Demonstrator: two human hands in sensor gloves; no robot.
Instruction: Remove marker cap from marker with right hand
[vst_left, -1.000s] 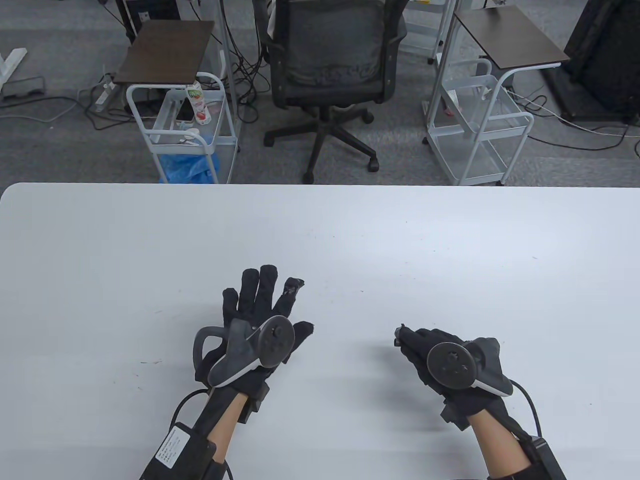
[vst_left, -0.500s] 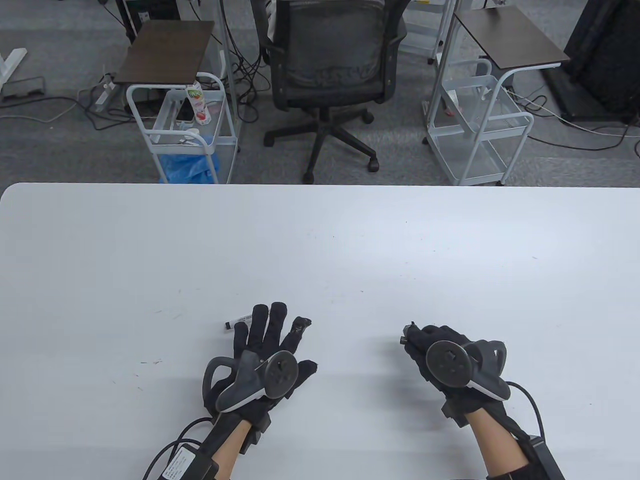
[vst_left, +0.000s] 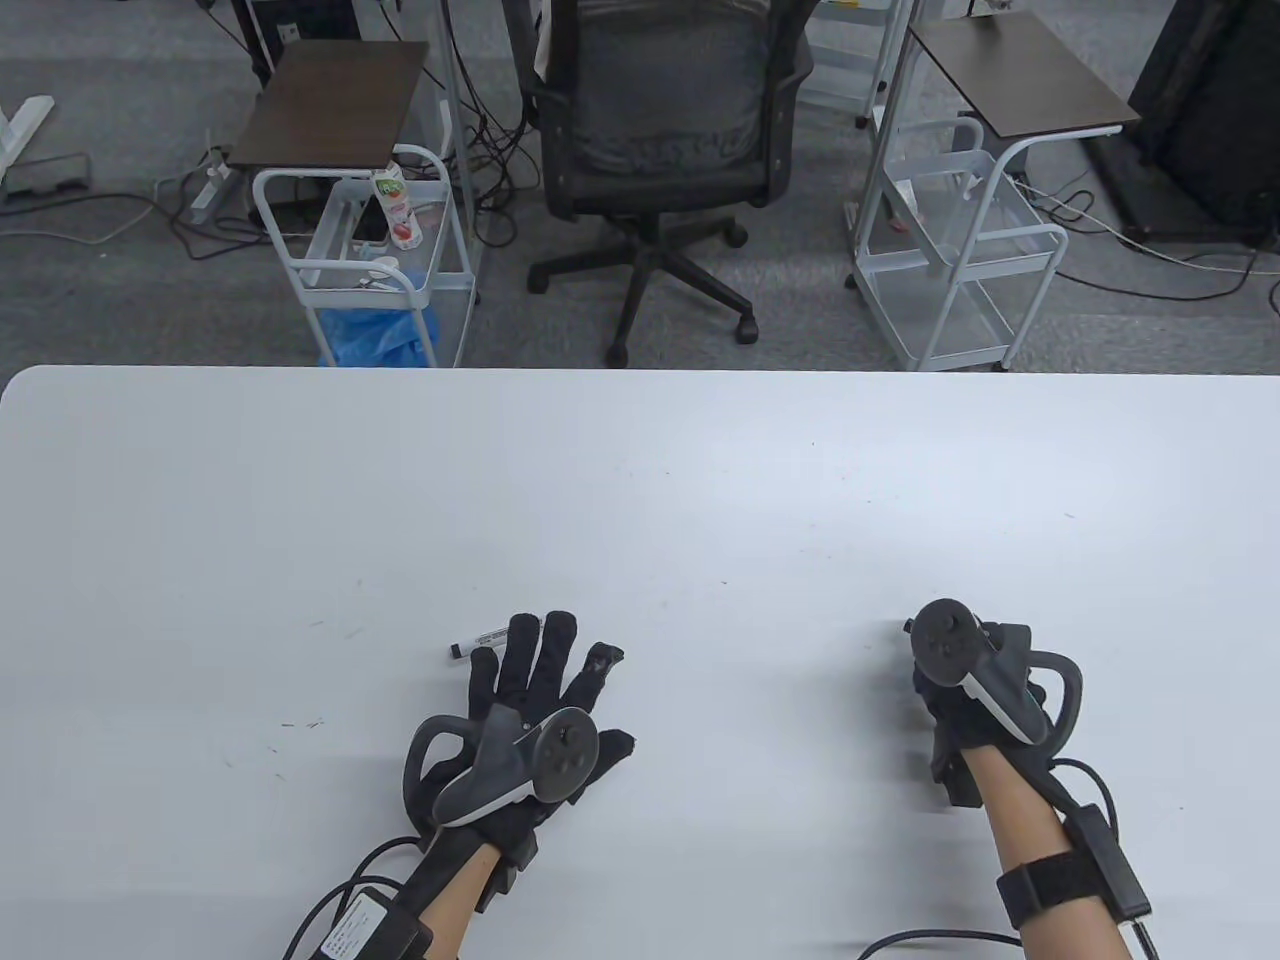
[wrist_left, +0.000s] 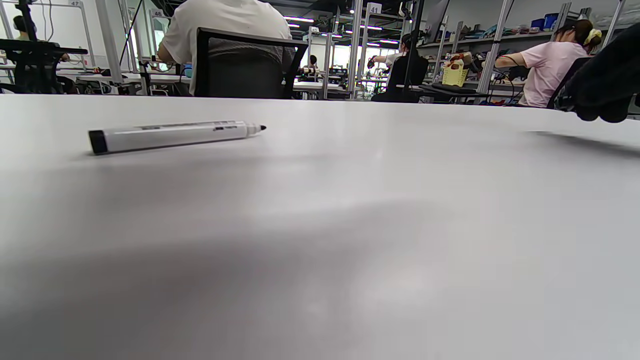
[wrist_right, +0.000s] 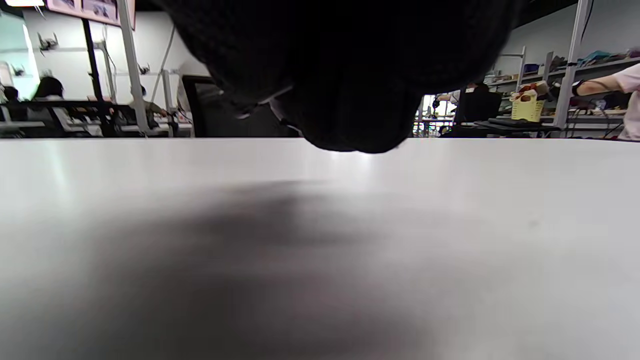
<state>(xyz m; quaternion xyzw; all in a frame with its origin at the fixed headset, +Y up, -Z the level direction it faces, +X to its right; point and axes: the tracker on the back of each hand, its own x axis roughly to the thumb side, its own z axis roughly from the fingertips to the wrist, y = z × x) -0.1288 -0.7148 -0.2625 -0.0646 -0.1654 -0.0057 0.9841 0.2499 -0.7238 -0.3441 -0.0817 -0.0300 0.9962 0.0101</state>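
The white marker (wrist_left: 170, 135) lies uncapped on the table, its black tip bare at the right end; in the table view its left part (vst_left: 478, 640) shows just beyond my left fingertips. My left hand (vst_left: 545, 680) lies flat and spread on the table, holding nothing. My right hand (vst_left: 960, 690) is curled at the right, well apart from the marker, its fingers hidden under the tracker. A small dark end, the marker cap (vst_left: 908, 628), pokes out of its grip. In the right wrist view the curled glove (wrist_right: 345, 75) hangs just above the table and hides the cap.
The white table (vst_left: 700, 480) is bare around both hands. Beyond its far edge stand an office chair (vst_left: 660, 130) and two white wire carts (vst_left: 370, 250) (vst_left: 960, 260).
My left hand drew back toward the near edge, uncovering the marker on the table. My right hand moved right with the cap and turned so the tracker faces up.
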